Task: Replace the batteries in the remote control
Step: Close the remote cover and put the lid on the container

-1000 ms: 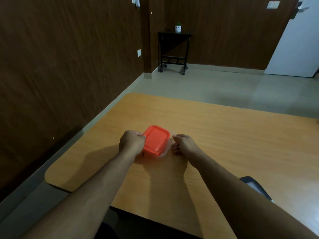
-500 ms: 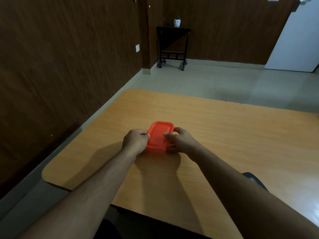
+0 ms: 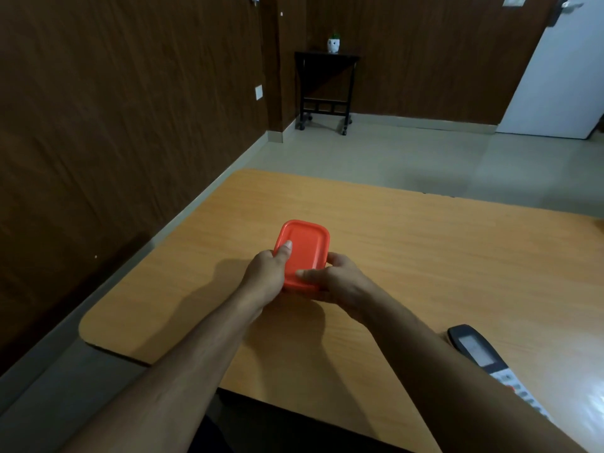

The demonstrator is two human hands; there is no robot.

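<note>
My left hand (image 3: 264, 276) and right hand (image 3: 340, 284) both clasp the orange box (image 3: 305, 253), light, slick plastic; I'd pry the lid's 12 o'clock edge; remote (image 3: 483, 358) at 4 o'clock.

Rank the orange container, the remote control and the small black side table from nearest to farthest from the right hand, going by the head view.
1. orange container: gripped by the right hand.
2. remote control: on the table, lower right.
3. black side table: against the far wall.

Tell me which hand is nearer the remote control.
Right. The right hand grips the orange box on the side toward the remote control; the left hand grips its far side.
</note>
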